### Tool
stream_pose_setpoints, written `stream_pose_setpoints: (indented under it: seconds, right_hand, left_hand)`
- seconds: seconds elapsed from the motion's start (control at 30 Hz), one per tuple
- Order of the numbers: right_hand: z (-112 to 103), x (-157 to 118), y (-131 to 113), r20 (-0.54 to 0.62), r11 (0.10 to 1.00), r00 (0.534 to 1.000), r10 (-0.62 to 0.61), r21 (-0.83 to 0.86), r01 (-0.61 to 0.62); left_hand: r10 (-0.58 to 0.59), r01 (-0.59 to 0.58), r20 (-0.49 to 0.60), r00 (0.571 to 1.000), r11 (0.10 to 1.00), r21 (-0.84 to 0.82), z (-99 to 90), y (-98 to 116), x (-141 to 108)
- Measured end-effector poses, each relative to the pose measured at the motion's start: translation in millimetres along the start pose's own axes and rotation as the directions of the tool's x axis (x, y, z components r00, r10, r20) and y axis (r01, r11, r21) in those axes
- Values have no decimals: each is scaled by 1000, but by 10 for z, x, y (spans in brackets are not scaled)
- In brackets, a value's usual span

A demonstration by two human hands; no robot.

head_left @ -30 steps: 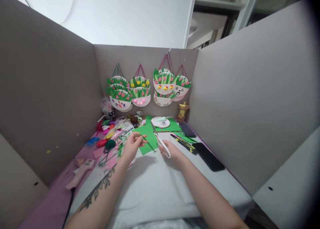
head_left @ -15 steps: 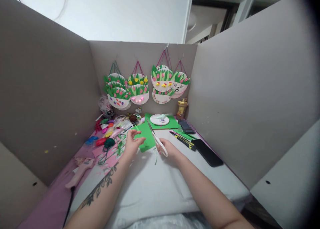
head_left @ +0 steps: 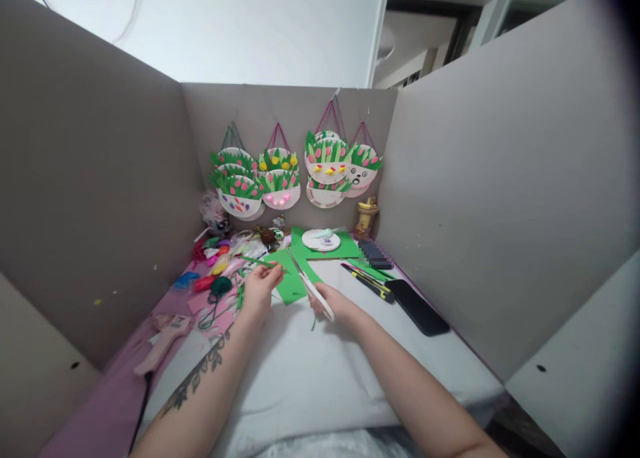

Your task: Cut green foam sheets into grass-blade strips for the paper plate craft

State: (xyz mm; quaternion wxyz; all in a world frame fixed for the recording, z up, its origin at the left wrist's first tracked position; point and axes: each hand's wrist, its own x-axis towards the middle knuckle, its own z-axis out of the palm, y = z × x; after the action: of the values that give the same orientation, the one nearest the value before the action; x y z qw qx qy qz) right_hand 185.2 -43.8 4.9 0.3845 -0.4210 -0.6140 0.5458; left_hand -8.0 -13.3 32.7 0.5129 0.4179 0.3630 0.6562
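Note:
My left hand (head_left: 263,286) pinches a narrow green paper strip (head_left: 255,261), which sticks out to both sides of the fingertips. In my right hand (head_left: 330,303) is a pair of scissors with white handles (head_left: 320,298), its blades pointing up and away to the left, close to the strip's right end. Beneath the blades lies a sheet of green paper (head_left: 295,286) on the white table cover. A thin green scrap (head_left: 314,323) lies just below my right hand.
Wool, modelling clay and cut pink paper (head_left: 215,305) crowd the left, beside a pink glue gun (head_left: 163,345). White plates (head_left: 321,240) lie on green paper behind. Cutter knives (head_left: 367,285) and a black phone (head_left: 417,307) lie right. Decorated half-plate baskets (head_left: 327,171) hang on the back panel.
My left hand has closed its fingers and now holds a green paper strip. The scissors have tilted a little further left in my right hand.

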Motion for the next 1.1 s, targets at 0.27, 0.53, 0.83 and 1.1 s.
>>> stream_pose_setpoints:
  seconds: [0.27, 0.53, 0.83, 1.1]
  right_hand:
    - [52, -50, -22, 87, 996, 996, -24, -82, 32]
    - [50, -26, 14, 115, 998, 993, 7, -62, 0]
    - [45, -41, 7, 96, 997, 995, 38, -73, -31]
    - [51, -61, -40, 100, 996, 994, 50, -84, -41]
  left_hand:
    - [64, -66, -51, 997, 997, -44, -3, 40, 14]
    - [111, -112, -61, 992, 994, -13, -9, 46, 7]
    - [130, -126, -64, 989, 990, 60, -16, 37, 6]
    - [128, -121, -59, 990, 987, 109, -20, 61, 0]
